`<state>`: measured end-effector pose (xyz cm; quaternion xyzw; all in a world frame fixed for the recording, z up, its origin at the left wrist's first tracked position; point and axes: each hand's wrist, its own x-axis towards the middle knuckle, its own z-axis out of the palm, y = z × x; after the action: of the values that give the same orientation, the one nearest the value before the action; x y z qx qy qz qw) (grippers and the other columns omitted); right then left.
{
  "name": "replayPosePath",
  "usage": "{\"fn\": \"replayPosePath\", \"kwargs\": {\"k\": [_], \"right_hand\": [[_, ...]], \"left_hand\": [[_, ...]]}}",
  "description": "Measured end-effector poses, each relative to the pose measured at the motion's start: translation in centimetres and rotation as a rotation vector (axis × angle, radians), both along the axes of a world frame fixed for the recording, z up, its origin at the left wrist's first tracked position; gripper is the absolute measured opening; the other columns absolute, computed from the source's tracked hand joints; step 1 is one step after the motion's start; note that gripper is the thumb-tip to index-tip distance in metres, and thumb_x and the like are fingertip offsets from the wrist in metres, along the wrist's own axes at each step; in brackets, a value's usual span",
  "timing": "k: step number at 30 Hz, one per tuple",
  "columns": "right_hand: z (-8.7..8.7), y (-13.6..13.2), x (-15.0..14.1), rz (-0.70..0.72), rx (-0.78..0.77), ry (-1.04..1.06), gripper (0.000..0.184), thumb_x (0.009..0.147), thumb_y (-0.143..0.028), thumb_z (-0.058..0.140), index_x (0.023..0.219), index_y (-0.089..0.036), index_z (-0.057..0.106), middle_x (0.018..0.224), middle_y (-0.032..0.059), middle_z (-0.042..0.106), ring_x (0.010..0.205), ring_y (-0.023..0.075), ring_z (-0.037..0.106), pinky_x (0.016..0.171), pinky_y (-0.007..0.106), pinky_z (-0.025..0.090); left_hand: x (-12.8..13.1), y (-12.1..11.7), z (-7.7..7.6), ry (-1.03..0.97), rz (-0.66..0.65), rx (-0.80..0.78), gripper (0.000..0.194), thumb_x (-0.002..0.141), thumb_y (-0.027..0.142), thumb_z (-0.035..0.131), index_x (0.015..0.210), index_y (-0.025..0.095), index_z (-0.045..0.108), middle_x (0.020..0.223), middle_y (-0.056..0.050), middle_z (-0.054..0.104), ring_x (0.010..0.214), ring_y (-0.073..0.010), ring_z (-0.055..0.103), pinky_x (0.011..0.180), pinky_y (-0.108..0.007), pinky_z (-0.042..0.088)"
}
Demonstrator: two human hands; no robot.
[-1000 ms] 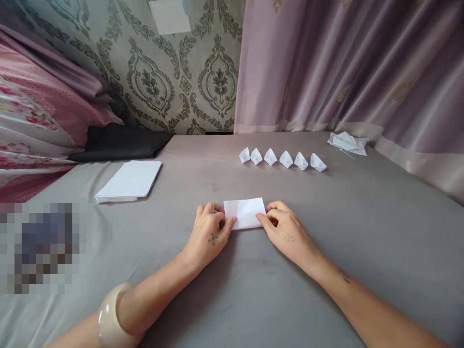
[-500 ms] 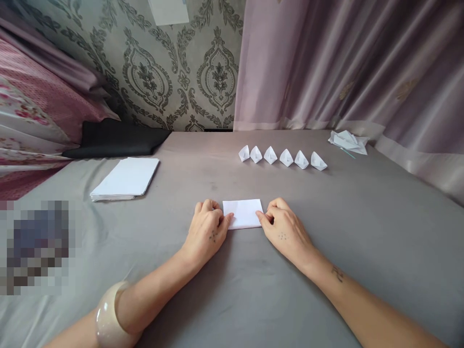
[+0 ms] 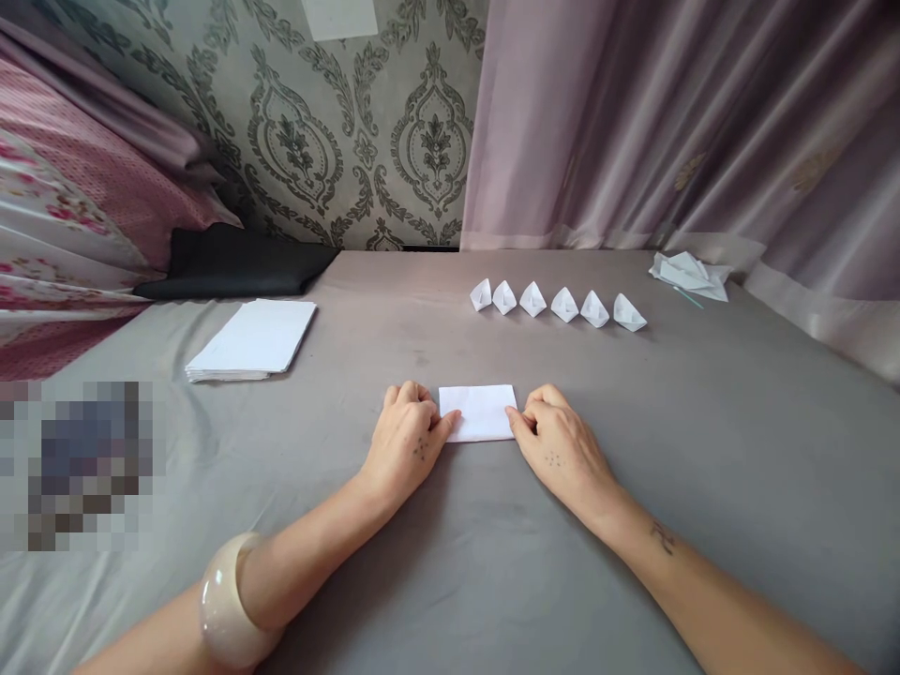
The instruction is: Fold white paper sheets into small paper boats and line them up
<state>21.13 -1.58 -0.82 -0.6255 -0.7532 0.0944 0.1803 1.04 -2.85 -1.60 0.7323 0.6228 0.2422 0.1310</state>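
A small folded sheet of white paper lies between my hands, its long side running left to right. My left hand pinches its left edge, thumb on top and the other fingers curled. At the right edge, my right hand grips it the same way, the thumb at the paper's side. What the curled fingers do beneath the sheet is hidden. Beyond the hands stands a row of several white paper boats.
A stack of white paper sits at the left on the grey cloth surface. Crumpled white paper and a thin greenish stick lie far right. Black cloth is at the back left; a blurred object is nearer.
The whole view has shifted slightly, so everything appears a little further right. Both hands keep their hold on the folded paper, with hardly any movement of their own.
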Motion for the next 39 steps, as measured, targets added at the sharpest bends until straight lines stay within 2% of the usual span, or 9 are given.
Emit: {"fn": "replayPosePath", "kwargs": {"k": [8,13,15,18,20,23,27,31,39], "right_hand": [[0.2,-0.1,-0.1,0.003,-0.011,-0.05,0.035,0.092,-0.032,0.046,0.06,-0.02,0.042,0.084,0.0025,0.054,0.052,0.0092,0.046,0.052,0.027,0.035],[-0.3,-0.2,0.0,-0.004,0.078,0.021,0.018,0.09,-0.032,0.052,0.077,-0.02,0.049,0.087,0.0025,0.054,0.055,0.0113,0.048,0.052,0.027,0.036],[-0.3,-0.2,0.1,0.077,0.117,0.057,0.006,0.09,-0.023,0.049,0.086,-0.02,0.052,0.092,0.0041,0.056,0.067,0.0146,0.054,0.058,0.027,0.04],[0.1,-0.3,0.1,0.281,0.134,0.036,0.023,0.091,-0.007,0.039,0.087,-0.02,0.057,0.093,0.005,0.061,0.085,0.0182,0.056,0.07,0.028,0.043],[0.5,-0.7,0.1,0.345,0.131,-0.033,0.031,0.09,-0.003,0.034,0.09,-0.02,0.06,0.093,0.0056,0.063,0.085,0.019,0.055,0.074,0.03,0.044],[1.1,-2.2,-0.2,0.379,0.141,-0.191,0.034,0.094,-0.011,0.033,0.112,-0.02,0.06,0.101,0.0083,0.064,0.086,0.0213,0.055,0.076,0.034,0.044],[1.4,-4.4,-1.1,0.387,0.17,-0.323,0.044,0.097,-0.038,0.035,0.137,-0.025,0.047,0.126,0.0156,0.055,0.1,0.0276,0.054,0.081,0.041,0.046],[1.5,-5.2,-1.5,0.382,0.137,-0.348,0.049,0.097,-0.047,0.03,0.139,-0.028,0.046,0.132,0.0177,0.05,0.104,0.0296,0.052,0.08,0.043,0.047],[2.3,-5.0,-0.5,0.34,0.084,-0.36,0.046,0.098,-0.043,0.03,0.131,-0.023,0.056,0.125,0.0124,0.058,0.097,0.0246,0.055,0.077,0.038,0.049]], "left_hand": [[0.0,-0.1,0.2,0.045,-0.014,-0.029,0.039,0.092,0.037,0.048,0.059,0.017,0.05,0.088,-0.008,0.053,0.084,-0.0216,0.045,0.074,-0.037,0.045],[0.2,-0.2,1.0,0.192,-0.074,0.11,0.017,0.092,0.029,0.046,0.083,0.017,0.054,0.089,-0.008,0.053,0.08,-0.0212,0.043,0.076,-0.038,0.045],[0.4,-0.1,1.4,0.271,-0.181,0.123,0.013,0.093,0.019,0.041,0.093,0.017,0.054,0.094,-0.008,0.055,0.083,-0.0212,0.046,0.077,-0.036,0.045],[0.5,0.0,2.1,0.365,-0.393,0.069,0.027,0.09,0.007,0.033,0.093,0.018,0.058,0.095,-0.006,0.06,0.084,-0.0196,0.051,0.074,-0.031,0.045],[0.5,-0.3,2.5,0.426,-0.441,0.028,0.031,0.088,0.004,0.032,0.092,0.018,0.06,0.095,-0.007,0.062,0.083,-0.0201,0.054,0.072,-0.031,0.046],[0.6,-1.4,2.7,0.509,-0.466,0.017,0.031,0.087,0.006,0.035,0.102,0.016,0.061,0.1,-0.01,0.065,0.088,-0.0234,0.059,0.074,-0.035,0.049],[1.1,-3.0,2.5,0.583,-0.511,0.056,0.035,0.086,0.01,0.04,0.118,0.007,0.054,0.12,-0.02,0.059,0.109,-0.0292,0.057,0.088,-0.04,0.049],[1.2,-3.5,2.2,0.588,-0.499,0.046,0.037,0.084,0.01,0.042,0.118,0.006,0.055,0.119,-0.021,0.059,0.114,-0.0308,0.055,0.09,-0.041,0.048],[0.7,-3.3,2.9,0.582,-0.497,0.02,0.021,0.083,0.01,0.044,0.095,0.012,0.061,0.1,-0.014,0.063,0.095,-0.0257,0.062,0.08,-0.036,0.052]]}}
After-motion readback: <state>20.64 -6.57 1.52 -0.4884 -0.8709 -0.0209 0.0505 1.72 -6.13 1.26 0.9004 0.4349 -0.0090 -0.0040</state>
